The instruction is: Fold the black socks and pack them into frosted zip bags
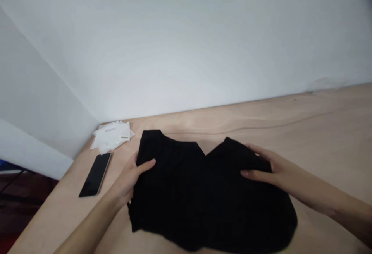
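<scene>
My left hand (127, 182) and right hand (263, 167) grasp opposite edges of a black garment (203, 196) on the table (305, 130); phone (95, 175) and papers (111, 137) lie far left.

The black cloth garment (200, 196) is looking matt; the pale wooden tabletop (305, 130) is showing smooth grain.

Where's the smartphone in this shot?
In the head view, the smartphone lies on the wooden table, left of the person's left hand and the black garment, just below the white paper packets.
</scene>
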Available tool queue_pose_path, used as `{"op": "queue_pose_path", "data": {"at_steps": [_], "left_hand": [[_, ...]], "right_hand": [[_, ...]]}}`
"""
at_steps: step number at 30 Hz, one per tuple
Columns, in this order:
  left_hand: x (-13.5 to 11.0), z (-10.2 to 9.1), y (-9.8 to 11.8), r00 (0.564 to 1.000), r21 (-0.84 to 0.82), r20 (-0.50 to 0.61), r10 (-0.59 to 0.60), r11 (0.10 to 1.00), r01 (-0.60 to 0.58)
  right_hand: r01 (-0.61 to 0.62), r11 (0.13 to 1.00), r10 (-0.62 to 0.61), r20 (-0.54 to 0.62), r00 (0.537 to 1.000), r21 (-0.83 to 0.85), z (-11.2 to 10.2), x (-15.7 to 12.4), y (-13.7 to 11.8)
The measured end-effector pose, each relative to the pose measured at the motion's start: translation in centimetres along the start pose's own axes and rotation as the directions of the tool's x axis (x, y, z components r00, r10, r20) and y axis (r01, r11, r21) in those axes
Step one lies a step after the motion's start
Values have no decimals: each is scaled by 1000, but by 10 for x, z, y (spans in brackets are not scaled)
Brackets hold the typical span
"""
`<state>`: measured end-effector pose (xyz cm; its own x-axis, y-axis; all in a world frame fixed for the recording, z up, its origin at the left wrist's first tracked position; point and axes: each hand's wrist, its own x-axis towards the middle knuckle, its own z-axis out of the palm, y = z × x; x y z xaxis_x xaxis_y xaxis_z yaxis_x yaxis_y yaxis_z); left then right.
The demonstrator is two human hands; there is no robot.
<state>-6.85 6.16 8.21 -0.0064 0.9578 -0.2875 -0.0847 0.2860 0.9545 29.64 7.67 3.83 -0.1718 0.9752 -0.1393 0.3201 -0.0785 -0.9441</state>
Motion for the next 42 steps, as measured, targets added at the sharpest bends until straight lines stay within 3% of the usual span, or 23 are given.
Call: {"op": "queue_pose_path", "data": {"at_steps": [3, 6, 9, 12, 15, 19, 22, 25, 30, 34, 39, 42], "left_hand": [[43, 0, 26, 986, 121, 10, 164, 979, -164], [102, 2, 42, 946, 395, 0, 324, 869, -298], [156, 3, 40, 906, 526, -121, 406, 800, -288], [180, 1, 23, 861, 659, -138, 489, 694, -289], [172, -2, -1, 831, 756, 44, 554, 525, -390], [140, -8, -29, 781, 792, 323, 534, 300, -532], [127, -17, -43, 746, 799, 413, 523, 184, -572], [128, -26, -52, 715, 802, 445, 539, 117, -586], [139, -32, -58, 667, 792, 450, 594, 79, -605], [140, -30, -55, 636, 791, 400, 660, 103, -604], [129, -28, -33, 611, 797, 290, 737, 168, -580], [105, -29, -17, 608, 789, 258, 751, 200, -581]], "right_hand": [[30, 998, -28, -33, 999, 60, -11, 31, -35], [99, 991, -107, -99, 989, -86, -19, 72, -55], [49, 970, -106, -237, 966, -236, -24, 113, -47], [-10, 921, -156, -395, 906, -389, -26, 141, -18], [42, 861, -258, -365, 894, -506, -25, 147, 9], [266, 747, -455, -176, 873, -609, -17, 131, 29], [405, 641, -576, -60, 815, -651, -12, 120, 37], [462, 577, -642, -26, 766, -674, -10, 120, 44], [496, 544, -700, -39, 714, -677, -12, 132, 48], [500, 552, -715, -71, 695, -667, -15, 136, 42], [474, 594, -715, -156, 682, -649, -21, 126, 23], [489, 591, -723, -153, 674, -642, -26, 103, 6]]}}
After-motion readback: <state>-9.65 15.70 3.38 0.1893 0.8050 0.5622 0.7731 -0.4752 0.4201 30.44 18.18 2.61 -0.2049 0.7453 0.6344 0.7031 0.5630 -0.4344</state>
